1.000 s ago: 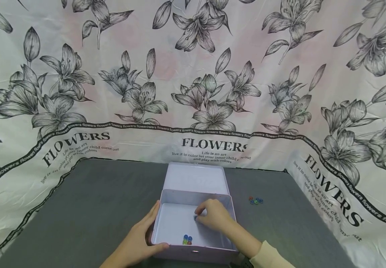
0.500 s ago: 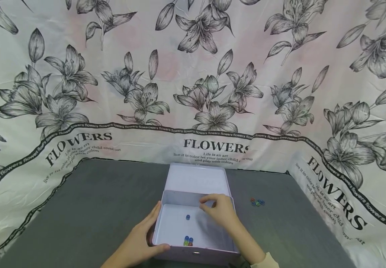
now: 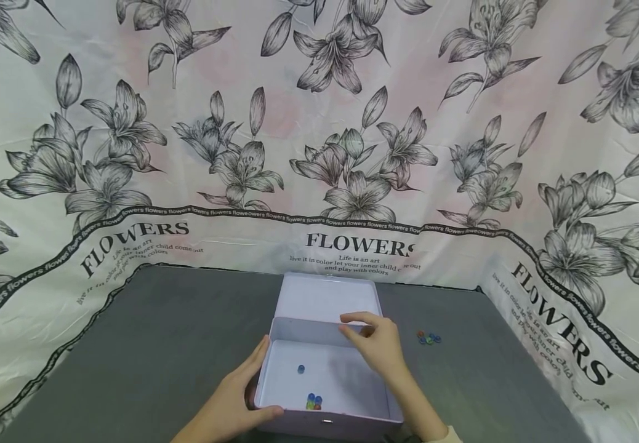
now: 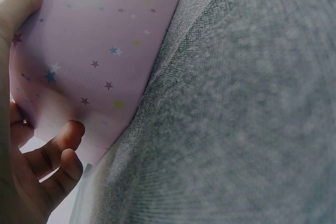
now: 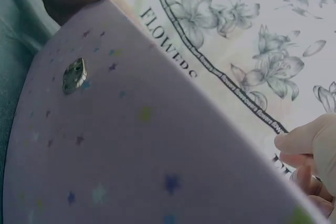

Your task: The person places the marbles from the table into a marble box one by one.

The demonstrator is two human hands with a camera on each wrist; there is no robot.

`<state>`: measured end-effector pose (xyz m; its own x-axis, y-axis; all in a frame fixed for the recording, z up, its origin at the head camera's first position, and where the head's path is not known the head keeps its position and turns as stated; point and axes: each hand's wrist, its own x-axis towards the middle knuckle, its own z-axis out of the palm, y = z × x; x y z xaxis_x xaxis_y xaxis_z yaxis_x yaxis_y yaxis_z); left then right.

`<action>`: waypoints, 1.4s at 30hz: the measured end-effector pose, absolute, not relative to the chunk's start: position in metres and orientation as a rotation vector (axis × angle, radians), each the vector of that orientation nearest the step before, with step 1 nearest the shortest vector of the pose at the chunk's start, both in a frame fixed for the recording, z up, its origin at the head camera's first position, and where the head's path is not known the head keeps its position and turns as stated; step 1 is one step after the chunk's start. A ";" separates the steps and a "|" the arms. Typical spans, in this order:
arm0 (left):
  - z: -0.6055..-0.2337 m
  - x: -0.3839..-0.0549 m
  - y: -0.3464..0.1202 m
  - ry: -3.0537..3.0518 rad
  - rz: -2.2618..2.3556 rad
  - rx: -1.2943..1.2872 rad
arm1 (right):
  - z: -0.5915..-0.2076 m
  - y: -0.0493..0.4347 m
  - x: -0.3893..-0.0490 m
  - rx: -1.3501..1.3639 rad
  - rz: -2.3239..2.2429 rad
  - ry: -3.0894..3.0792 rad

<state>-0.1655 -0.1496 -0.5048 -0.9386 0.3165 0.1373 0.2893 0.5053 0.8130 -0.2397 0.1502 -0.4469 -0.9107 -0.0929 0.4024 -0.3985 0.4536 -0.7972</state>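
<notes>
A lilac box (image 3: 347, 391) stands with its lid (image 3: 327, 298) folded back; small stars and a metal latch (image 5: 74, 76) mark its outside. My left hand (image 3: 231, 394) grips its front left corner, thumb on the front rim and fingers along the left wall. Inside, one blue marble (image 3: 301, 369) lies alone in the left half. Several blue, yellow-green and orange marbles (image 3: 314, 402) sit together by the front wall. Over the box's right back part hovers my right hand (image 3: 377, 344), thumb and forefinger apart with nothing between them.
Several more marbles (image 3: 429, 338) lie in a small group on the grey tabletop (image 3: 186, 332), right of the box. A white flower-print cloth (image 3: 242, 240) hangs behind the table and along its sides.
My right hand has let go of the blue marble and lifted away to the back right. The marble has rolled leftward and slightly forward. My left hand keeps its grip on the box.
</notes>
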 end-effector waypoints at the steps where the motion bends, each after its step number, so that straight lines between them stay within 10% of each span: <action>1: -0.505 -0.166 -0.149 2.700 1.451 0.545 | -0.447 0.152 -0.240 0.416 1.432 -2.411; 42: -0.503 -0.167 -0.149 2.665 1.461 0.535 | -0.500 0.299 -0.247 -0.141 1.104 -2.388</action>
<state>-0.1671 -0.1494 -0.5033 -0.9384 0.3254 0.1164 0.2731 0.4918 0.8268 -0.2468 0.2989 -0.5004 -0.8688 0.2943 0.3982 -0.1125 0.6658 -0.7376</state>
